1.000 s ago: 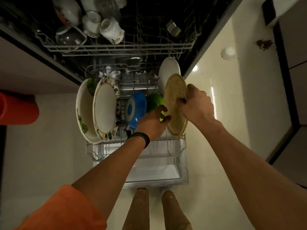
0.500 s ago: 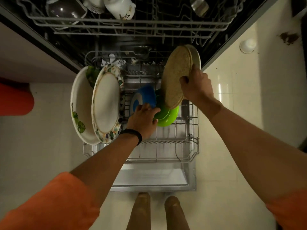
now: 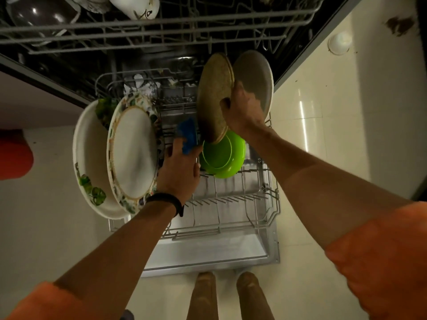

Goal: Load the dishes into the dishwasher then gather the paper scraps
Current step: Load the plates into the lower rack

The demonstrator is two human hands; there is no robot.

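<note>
Step in hand: as I judge it, seating the tan plate upright in the tines near the far right corner of the lower rack.
Right hand: curled round the tan plate's right rim, thumb on the face I can see and the fingers hidden behind. The plate is on edge, leaning a little.
Left hand: fingers curled onto the near rim of the blue bowl, mid-rack, just left of the tan plate.
Neighbours: a grey plate stands just beside the tan one, toward the rack's right edge. A green bowl lies under the tan plate's lower edge — I cannot tell if they touch.
Doing it well: I would lower the plate straight down into a free slot parallel to the grey plate. The left hand should hold the blue bowl leftward so the rims do not knock. I would let go only once the tines bear the weight.
Watch for: the green bowl may block the slot, so it may need nudging toward the front edge first.
Left edge: two floral plates are already racked there.
Paper scraps: white crumpled bits at the rack's far left corner — likely these, not yet gathered.
</note>
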